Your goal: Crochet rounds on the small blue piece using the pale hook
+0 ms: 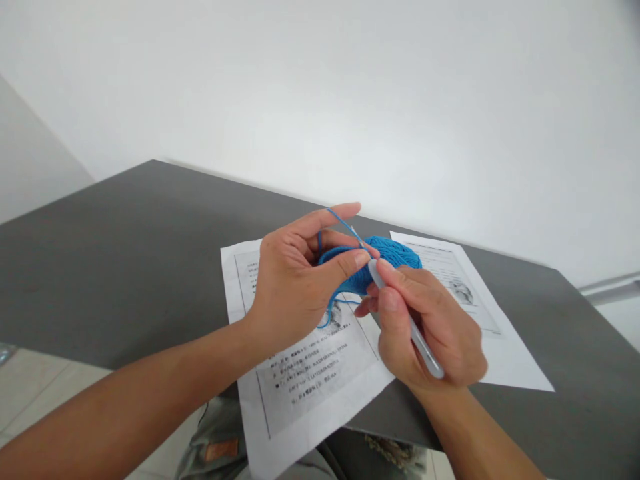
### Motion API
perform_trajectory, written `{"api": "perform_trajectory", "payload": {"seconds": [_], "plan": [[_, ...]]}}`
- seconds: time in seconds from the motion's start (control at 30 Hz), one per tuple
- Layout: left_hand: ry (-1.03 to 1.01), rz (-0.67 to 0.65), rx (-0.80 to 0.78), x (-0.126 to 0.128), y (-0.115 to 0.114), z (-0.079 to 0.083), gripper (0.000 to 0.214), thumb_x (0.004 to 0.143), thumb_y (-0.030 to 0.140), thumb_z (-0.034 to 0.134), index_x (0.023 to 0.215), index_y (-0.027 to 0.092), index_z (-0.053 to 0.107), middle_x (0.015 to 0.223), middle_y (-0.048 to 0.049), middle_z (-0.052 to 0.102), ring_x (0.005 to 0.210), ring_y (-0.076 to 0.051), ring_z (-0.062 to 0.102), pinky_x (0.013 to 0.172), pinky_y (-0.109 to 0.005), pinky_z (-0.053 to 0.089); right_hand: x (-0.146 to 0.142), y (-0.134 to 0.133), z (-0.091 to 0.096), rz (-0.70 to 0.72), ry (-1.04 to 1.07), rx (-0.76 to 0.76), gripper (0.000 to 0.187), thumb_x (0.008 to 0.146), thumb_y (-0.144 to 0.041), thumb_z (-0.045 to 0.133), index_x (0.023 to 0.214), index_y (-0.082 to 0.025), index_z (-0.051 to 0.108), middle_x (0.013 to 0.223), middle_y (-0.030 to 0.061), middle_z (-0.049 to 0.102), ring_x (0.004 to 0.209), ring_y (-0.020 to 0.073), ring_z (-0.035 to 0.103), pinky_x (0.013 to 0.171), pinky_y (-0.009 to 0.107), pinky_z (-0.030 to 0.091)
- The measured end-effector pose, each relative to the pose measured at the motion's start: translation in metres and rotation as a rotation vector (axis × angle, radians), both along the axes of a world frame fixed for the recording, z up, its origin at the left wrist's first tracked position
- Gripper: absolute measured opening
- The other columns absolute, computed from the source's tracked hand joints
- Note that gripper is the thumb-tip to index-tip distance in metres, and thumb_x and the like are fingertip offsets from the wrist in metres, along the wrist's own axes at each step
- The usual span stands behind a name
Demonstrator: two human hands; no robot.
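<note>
My right hand (425,313) is closed around the pale grey handle of a crochet hook (424,347), whose tip end points up and left toward my other hand. Between thumb and fingers, my left hand (300,273) pinches a piece of blue crochet work (350,283). A strand of blue yarn (345,222) runs over my raised left index finger down to the hook. Behind the fingertips lies a ball of blue yarn (397,252). A loose yarn tail hangs below the work. The stitches at the hook's tip are mostly hidden by my fingers.
Under my hands a printed sheet (310,380) lies on the dark grey table (150,267), hanging past its front edge. Another printed sheet (505,347) lies to the right. A white wall (320,100) rises behind the table.
</note>
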State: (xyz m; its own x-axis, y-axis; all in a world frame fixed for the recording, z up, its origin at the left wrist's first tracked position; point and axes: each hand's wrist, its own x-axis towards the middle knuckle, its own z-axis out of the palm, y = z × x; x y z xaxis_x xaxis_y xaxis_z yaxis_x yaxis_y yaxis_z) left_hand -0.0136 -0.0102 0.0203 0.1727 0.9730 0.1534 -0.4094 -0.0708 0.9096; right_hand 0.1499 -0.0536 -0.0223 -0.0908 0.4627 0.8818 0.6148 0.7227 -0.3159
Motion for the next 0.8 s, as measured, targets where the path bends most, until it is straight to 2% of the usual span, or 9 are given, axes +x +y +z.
{"api": "perform_trajectory", "payload": {"seconds": [0.13, 0.23, 0.37, 0.43, 0.53, 0.67, 0.8], "plan": [[-0.059, -0.049, -0.009, -0.002, 0.001, 0.001, 0.049, 0.073, 0.014, 0.096, 0.120, 0.022, 0.083, 0.082, 0.0012, 0.083, 0.078, -0.018, 0.077, 0.072, -0.029, 0.064, -0.003, -0.007, 0.008, -0.110, -0.252, 0.102, 0.079, 0.092, -0.004, 0.077, 0.165, -0.025, 0.053, 0.112, 0.0118, 0.084, 0.091, 0.0274, 0.079, 0.076, 0.043, 0.068], [-0.122, -0.134, -0.016, -0.006, 0.001, 0.005, 0.045, 0.074, 0.016, 0.097, 0.117, 0.021, 0.084, 0.081, 0.0002, 0.083, 0.074, -0.017, 0.078, 0.068, -0.027, 0.064, -0.002, -0.011, 0.007, -0.145, -0.336, 0.198, 0.085, 0.089, -0.005, 0.082, 0.167, -0.018, 0.050, 0.111, 0.0150, 0.084, 0.091, 0.0292, 0.076, 0.073, 0.043, 0.066], [-0.146, -0.275, -0.006, -0.013, 0.003, 0.009, 0.050, 0.074, 0.015, 0.098, 0.122, 0.020, 0.084, 0.079, -0.0029, 0.084, 0.070, -0.019, 0.080, 0.061, -0.025, 0.062, 0.004, -0.008, 0.005, -0.061, -0.306, 0.273, 0.078, 0.091, -0.008, 0.082, 0.163, -0.018, 0.055, 0.116, 0.0131, 0.085, 0.092, 0.0279, 0.076, 0.071, 0.041, 0.064], [-0.132, -0.306, -0.002, -0.017, 0.006, 0.009, 0.049, 0.074, 0.015, 0.097, 0.122, 0.020, 0.085, 0.080, -0.0043, 0.084, 0.072, -0.021, 0.082, 0.061, -0.026, 0.062, 0.006, -0.004, 0.008, 0.034, -0.278, 0.264, 0.076, 0.093, -0.008, 0.079, 0.164, -0.021, 0.054, 0.112, 0.0102, 0.086, 0.091, 0.0275, 0.076, 0.070, 0.042, 0.064], [-0.124, -0.324, 0.021, -0.021, 0.010, 0.008, 0.047, 0.076, 0.015, 0.095, 0.121, 0.021, 0.086, 0.081, -0.0046, 0.084, 0.073, -0.021, 0.082, 0.064, -0.028, 0.064, 0.006, 0.001, 0.015, 0.110, -0.194, 0.237, 0.071, 0.094, -0.007, 0.078, 0.160, -0.022, 0.059, 0.108, 0.0106, 0.086, 0.090, 0.0274, 0.076, 0.067, 0.042, 0.064], [-0.092, -0.306, 0.039, -0.024, 0.016, 0.007, 0.047, 0.075, 0.012, 0.095, 0.120, 0.021, 0.087, 0.079, -0.0021, 0.081, 0.064, -0.015, 0.076, 0.060, -0.023, 0.060, 0.008, 0.004, 0.020, 0.203, -0.047, 0.089, 0.063, 0.094, -0.010, 0.080, 0.152, -0.030, 0.068, 0.110, 0.0078, 0.086, 0.083, 0.0254, 0.078, 0.070, 0.042, 0.065], [-0.031, -0.294, 0.039, -0.024, 0.018, 0.008, 0.051, 0.072, 0.017, 0.099, 0.121, 0.019, 0.087, 0.076, -0.0024, 0.079, 0.062, -0.015, 0.074, 0.056, -0.023, 0.058, 0.016, 0.004, 0.022, 0.238, 0.050, -0.002, 0.049, 0.096, -0.012, 0.080, 0.139, -0.034, 0.078, 0.107, 0.0057, 0.087, 0.083, 0.0254, 0.080, 0.071, 0.043, 0.066]]}}
